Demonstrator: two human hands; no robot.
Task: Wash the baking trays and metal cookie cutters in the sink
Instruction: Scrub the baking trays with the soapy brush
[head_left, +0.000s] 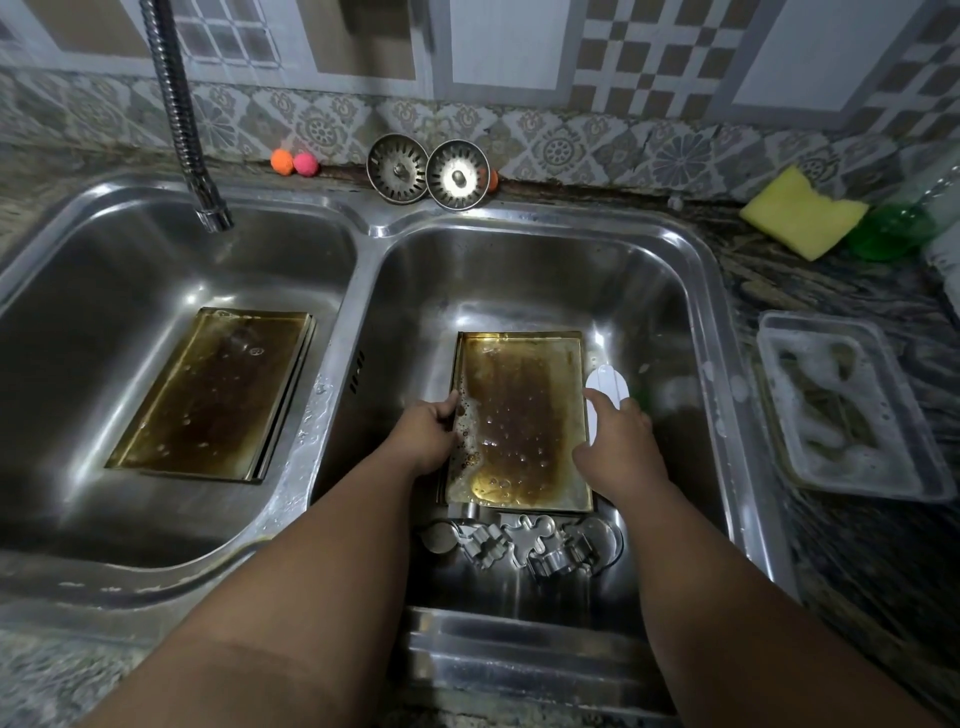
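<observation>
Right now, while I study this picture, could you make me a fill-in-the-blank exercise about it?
The tap hangs over the ___ basin.
The left hand grips the tray in the ___ basin.
The right hand holds a ___ scrubber.
The sponge is ___.
Missing words: left, right, white, yellow.

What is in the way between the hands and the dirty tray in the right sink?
Nothing visible. The left hand grips the tray by its left edge; the right hand holds a white tool at its right edge. The cookie cutters lie at its near end.
</observation>
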